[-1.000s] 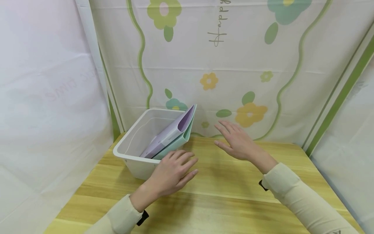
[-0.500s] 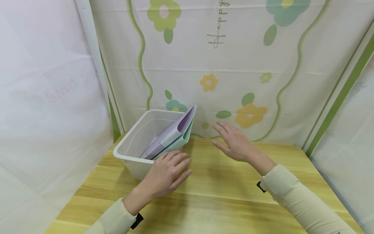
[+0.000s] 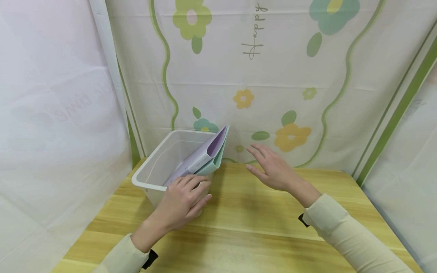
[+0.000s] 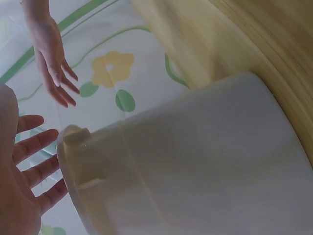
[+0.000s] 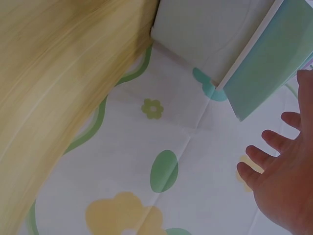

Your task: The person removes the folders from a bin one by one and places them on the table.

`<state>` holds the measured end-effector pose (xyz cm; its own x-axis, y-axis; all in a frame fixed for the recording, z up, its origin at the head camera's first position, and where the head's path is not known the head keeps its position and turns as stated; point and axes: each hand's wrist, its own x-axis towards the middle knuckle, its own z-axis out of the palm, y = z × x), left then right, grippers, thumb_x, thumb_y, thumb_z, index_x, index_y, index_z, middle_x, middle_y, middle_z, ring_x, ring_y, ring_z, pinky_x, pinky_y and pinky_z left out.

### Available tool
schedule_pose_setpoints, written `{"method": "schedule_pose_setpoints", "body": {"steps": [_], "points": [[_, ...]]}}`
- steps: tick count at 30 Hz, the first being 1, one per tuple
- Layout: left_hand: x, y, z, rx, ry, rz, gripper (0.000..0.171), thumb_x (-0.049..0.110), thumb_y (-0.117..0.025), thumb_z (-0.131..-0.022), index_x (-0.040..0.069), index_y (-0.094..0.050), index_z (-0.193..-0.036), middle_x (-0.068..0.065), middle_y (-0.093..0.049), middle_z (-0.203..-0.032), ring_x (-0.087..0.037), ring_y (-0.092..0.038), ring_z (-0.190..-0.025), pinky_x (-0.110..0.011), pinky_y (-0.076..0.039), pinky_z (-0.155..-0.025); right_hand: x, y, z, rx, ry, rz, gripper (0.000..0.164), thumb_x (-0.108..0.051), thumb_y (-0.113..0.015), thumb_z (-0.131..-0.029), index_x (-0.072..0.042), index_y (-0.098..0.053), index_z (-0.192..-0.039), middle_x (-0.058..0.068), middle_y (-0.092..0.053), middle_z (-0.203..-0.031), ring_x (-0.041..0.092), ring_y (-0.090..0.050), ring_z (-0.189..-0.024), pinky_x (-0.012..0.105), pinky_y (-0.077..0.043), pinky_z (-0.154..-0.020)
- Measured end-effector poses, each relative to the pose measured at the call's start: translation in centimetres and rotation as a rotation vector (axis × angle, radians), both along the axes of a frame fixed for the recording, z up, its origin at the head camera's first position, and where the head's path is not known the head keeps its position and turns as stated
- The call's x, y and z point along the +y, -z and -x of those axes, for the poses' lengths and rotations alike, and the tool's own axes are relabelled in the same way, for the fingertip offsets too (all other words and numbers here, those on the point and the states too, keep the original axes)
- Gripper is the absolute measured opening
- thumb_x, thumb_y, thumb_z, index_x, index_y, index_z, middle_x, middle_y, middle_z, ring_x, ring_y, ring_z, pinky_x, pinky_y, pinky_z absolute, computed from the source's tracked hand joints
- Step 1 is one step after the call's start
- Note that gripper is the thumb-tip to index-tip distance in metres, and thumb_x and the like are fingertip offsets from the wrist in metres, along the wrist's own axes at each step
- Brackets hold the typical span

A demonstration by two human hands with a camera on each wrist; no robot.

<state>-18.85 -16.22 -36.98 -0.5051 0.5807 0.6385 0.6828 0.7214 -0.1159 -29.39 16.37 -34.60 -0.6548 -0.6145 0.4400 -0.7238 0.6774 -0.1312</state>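
A white plastic bin point(image 3: 155, 196) stands at the back left of the table. Two binders, one purple point(image 3: 191, 165) and one mint green point(image 3: 213, 165), lean in it, their tops jutting past its right rim. My left hand point(image 3: 181, 200) is at the bin's near right corner, covering part of the rim and the green binder. In the left wrist view its spread fingertips point(image 4: 51, 136) lie right at the rim. Over the table to the right hovers my right hand point(image 3: 273, 168), holding nothing, fingers extended towards the binders. The green binder's cover point(image 5: 269, 63) faces it in the right wrist view.
The wooden table point(image 3: 259, 227) reaches back to a white curtain point(image 3: 205, 94) printed with flowers. More white curtain point(image 3: 54, 151) hangs on the left, close beside the bin, and another sheet point(image 3: 409, 159) on the right.
My left hand has moved left along the bin's near side, over its corner. My right hand has shifted slightly left. The bin and binders stay in place; the head view has tilted a little.
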Motion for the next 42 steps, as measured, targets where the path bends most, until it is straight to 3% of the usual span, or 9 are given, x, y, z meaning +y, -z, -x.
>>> {"method": "schedule_pose_setpoints", "body": {"steps": [18, 34, 42], "points": [[-3.6, 0.5, -0.1, -0.04, -0.09, -0.05, 0.04, 0.043, -0.053, -0.104, 0.015, -0.069, -0.127, -0.004, -0.067, -0.127, -0.026, -0.062, -0.119, -0.05, -0.051, -0.09, -1.4, -0.2, -0.7, -0.099, 0.002, 0.07, 0.063, -0.049, -0.046, -0.107, -0.017, -0.033, -0.16, 0.011, -0.034, -0.162, 0.035, -0.034, -0.149, 0.058, -0.032, -0.115], [-7.1, 1.8, 0.1, -0.084, -0.156, -0.036, 0.038, 0.037, -0.056, -0.102, 0.013, -0.068, -0.13, -0.007, -0.067, -0.129, -0.03, -0.063, -0.118, -0.052, -0.048, -0.095, -2.9, -1.2, -1.1, -0.093, -0.027, 0.092, 0.061, -0.047, -0.045, -0.108, -0.016, -0.035, -0.158, 0.01, -0.035, -0.162, 0.034, -0.035, -0.148, 0.056, -0.031, -0.117], [-7.9, 2.0, 0.3, -0.061, -0.178, -0.006, 0.04, 0.04, -0.057, -0.101, 0.015, -0.069, -0.129, -0.007, -0.069, -0.126, -0.031, -0.064, -0.115, -0.052, -0.048, -0.094, -3.7, -2.0, -0.9, -0.085, -0.049, 0.109, 0.061, -0.046, -0.046, -0.108, -0.014, -0.036, -0.158, 0.009, -0.036, -0.161, 0.033, -0.036, -0.147, 0.055, -0.032, -0.116]]}}
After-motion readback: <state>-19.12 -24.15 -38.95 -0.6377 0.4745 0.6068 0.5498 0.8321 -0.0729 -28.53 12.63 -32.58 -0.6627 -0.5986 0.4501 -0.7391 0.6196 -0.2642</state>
